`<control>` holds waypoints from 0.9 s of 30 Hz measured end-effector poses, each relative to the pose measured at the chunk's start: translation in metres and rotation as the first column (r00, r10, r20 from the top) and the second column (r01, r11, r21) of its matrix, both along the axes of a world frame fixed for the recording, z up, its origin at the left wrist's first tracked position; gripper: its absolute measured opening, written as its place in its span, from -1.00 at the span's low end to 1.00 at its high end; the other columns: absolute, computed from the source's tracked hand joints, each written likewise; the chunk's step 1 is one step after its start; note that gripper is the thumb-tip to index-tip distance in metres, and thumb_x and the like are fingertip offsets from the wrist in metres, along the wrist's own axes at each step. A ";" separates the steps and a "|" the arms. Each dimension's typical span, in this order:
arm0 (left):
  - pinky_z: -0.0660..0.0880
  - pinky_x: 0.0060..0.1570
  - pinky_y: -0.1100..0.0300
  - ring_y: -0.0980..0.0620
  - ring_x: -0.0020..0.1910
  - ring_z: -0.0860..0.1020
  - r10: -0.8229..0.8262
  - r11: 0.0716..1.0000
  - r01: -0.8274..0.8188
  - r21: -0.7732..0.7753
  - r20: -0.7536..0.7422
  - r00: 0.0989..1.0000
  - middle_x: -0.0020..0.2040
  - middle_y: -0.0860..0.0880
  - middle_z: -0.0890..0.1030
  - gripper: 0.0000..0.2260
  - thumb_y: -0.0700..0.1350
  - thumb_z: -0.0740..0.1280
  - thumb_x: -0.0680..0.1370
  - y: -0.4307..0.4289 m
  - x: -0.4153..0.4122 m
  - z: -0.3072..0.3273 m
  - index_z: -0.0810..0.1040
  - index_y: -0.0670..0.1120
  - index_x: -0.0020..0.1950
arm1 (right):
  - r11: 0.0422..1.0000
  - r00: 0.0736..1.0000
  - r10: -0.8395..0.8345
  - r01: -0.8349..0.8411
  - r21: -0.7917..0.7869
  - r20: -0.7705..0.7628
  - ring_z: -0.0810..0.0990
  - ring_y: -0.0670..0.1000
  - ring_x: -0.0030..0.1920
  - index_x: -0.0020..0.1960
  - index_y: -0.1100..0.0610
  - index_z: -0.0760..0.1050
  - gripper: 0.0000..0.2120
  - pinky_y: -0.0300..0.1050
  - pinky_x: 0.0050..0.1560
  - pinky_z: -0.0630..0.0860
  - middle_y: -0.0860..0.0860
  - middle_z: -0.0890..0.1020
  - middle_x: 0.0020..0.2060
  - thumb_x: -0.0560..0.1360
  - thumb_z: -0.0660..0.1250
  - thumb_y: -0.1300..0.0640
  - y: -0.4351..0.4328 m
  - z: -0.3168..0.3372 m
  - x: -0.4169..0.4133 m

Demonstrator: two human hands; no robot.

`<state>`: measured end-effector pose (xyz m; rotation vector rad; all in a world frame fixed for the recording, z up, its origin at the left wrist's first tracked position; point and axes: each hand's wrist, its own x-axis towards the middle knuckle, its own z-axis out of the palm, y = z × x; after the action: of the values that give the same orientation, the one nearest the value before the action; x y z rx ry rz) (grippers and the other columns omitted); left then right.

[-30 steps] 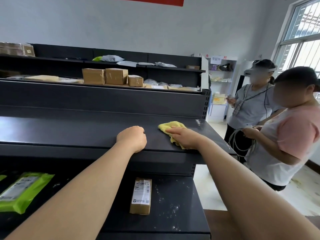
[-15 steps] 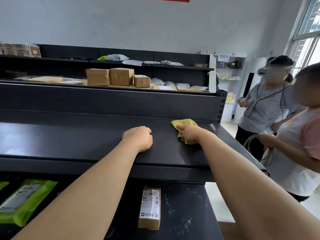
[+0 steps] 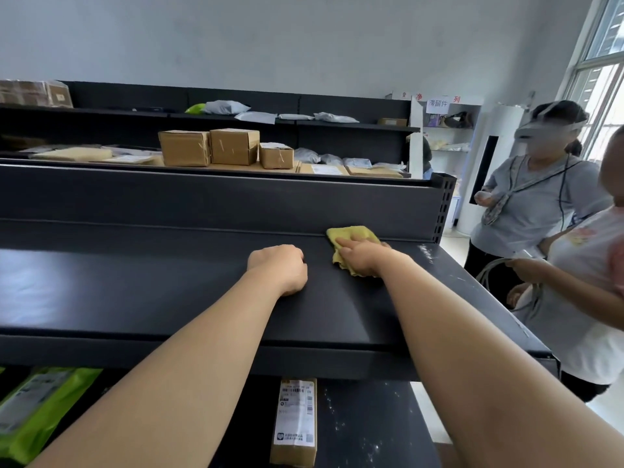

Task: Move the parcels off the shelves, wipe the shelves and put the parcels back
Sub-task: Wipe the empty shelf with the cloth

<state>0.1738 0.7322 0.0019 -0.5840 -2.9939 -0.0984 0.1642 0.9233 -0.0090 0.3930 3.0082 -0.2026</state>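
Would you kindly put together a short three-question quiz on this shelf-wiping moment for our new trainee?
1. True or false: the right hand presses the yellow cloth onto the upper shelf.
2. The left hand: A) lifts a box; B) rests as a fist on the shelf, holding nothing; C) grips the cloth.
3. Fill in: on the lower shelf lies a brown ___ bearing a white label.
Key: 1 true; 2 B; 3 parcel.

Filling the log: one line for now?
step: wiping | right hand: presses yellow cloth on black metal shelf | left hand: fist resting on shelf
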 end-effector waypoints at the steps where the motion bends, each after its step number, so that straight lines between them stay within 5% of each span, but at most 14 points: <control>1: 0.35 -0.02 0.17 -0.06 0.22 0.49 0.001 1.000 -0.001 -0.013 -0.001 1.000 0.26 0.04 0.52 -0.67 -0.01 0.05 0.63 0.002 0.000 -0.001 0.44 0.09 0.33 | 0.999 0.999 -0.036 0.036 0.012 0.002 -0.13 0.12 0.55 0.55 -0.19 -0.07 -0.52 0.22 0.47 -0.17 -0.02 -0.11 0.57 0.64 -0.19 -0.09 0.011 -0.002 0.004; 9: 0.38 -0.14 0.15 -0.08 0.05 0.54 0.001 0.999 -0.002 -0.038 -0.029 1.000 0.14 0.01 0.54 -0.75 -0.19 0.10 0.59 0.015 0.004 -0.005 0.51 -0.05 0.16 | 0.960 0.961 -0.276 0.276 0.049 0.000 -0.19 0.17 0.54 0.53 -0.26 -0.05 -0.51 0.30 0.45 -0.25 -0.05 -0.08 0.57 0.60 -0.21 -0.19 0.064 0.000 0.035; 14: 0.38 -0.10 0.11 -0.09 0.12 0.48 -0.034 0.999 0.034 0.023 -0.023 0.999 0.17 0.00 0.49 -0.76 -0.20 0.08 0.58 0.023 0.013 -0.008 0.47 -0.04 0.15 | 0.926 0.925 -0.379 0.379 0.008 0.019 -0.23 0.20 0.53 0.53 -0.27 -0.10 -0.50 0.38 0.40 -0.17 -0.06 -0.13 0.56 0.60 -0.17 -0.17 0.082 0.000 0.049; 27: 0.38 -0.07 0.08 -0.09 0.13 0.45 -0.099 0.993 0.099 0.071 -0.010 0.995 0.17 -0.02 0.47 -0.89 -0.17 0.06 0.61 0.042 0.059 -0.012 0.35 -0.03 -0.04 | 0.941 0.941 -0.337 0.337 0.027 0.009 0.12 0.26 0.44 0.47 -0.03 0.12 -0.53 0.29 0.32 0.15 0.05 0.09 0.51 0.56 -0.06 0.04 0.089 -0.009 0.101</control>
<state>0.2332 0.7738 -0.0105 -0.7230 -2.9402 -0.2087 0.2653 1.0128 -0.0184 0.9088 2.9099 -0.1859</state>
